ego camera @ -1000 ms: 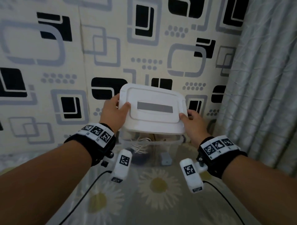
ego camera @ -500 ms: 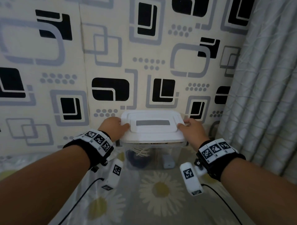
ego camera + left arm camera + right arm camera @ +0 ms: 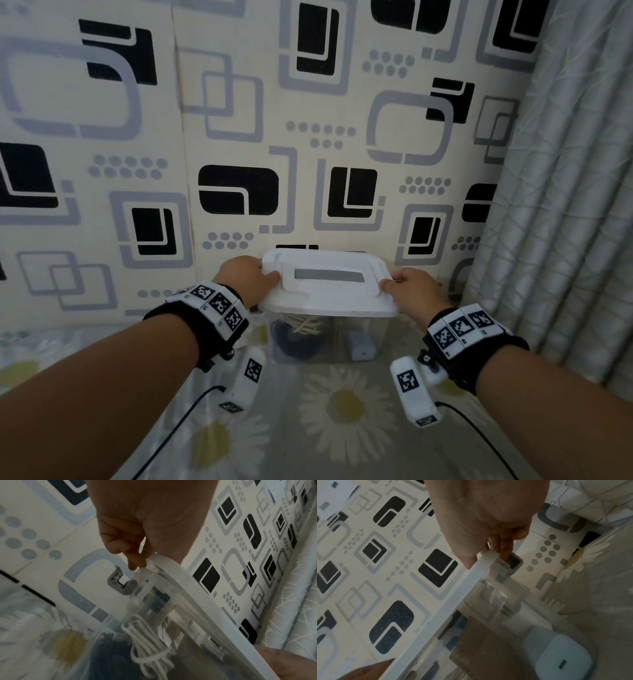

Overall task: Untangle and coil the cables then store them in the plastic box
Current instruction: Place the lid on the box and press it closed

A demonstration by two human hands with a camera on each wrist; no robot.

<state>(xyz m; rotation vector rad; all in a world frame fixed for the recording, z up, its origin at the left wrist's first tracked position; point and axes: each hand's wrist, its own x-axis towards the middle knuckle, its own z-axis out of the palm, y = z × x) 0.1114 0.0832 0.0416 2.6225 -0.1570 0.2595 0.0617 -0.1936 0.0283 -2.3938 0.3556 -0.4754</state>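
A clear plastic box (image 3: pixel 373 337) stands on the flowered cloth against the patterned wall. Its white lid (image 3: pixel 325 284) with a grey strip sits on top. My left hand (image 3: pixel 245 279) grips the lid's left end, thumb on top and fingers curled under the rim (image 3: pixel 135 562). My right hand (image 3: pixel 409 287) grips the right end the same way, fingers (image 3: pixel 504 550) down beside the lid (image 3: pixel 453 600). Inside the box (image 3: pixel 145 591) lie a coiled white cable (image 3: pixel 147 642), a dark coiled cable (image 3: pixel 291 344) and a pale blue charger (image 3: pixel 556 654).
The patterned wall (image 3: pixel 239 137) rises right behind the box. A grey curtain (image 3: pixel 565 205) hangs at the right. Black wires (image 3: pixel 178 425) from the wrist cameras trail over the flowered cloth (image 3: pixel 342 411) in front of the box.
Both hands have lowered the lid from a raised, tilted position down onto the box. The box and hands now sit farther from me in view.
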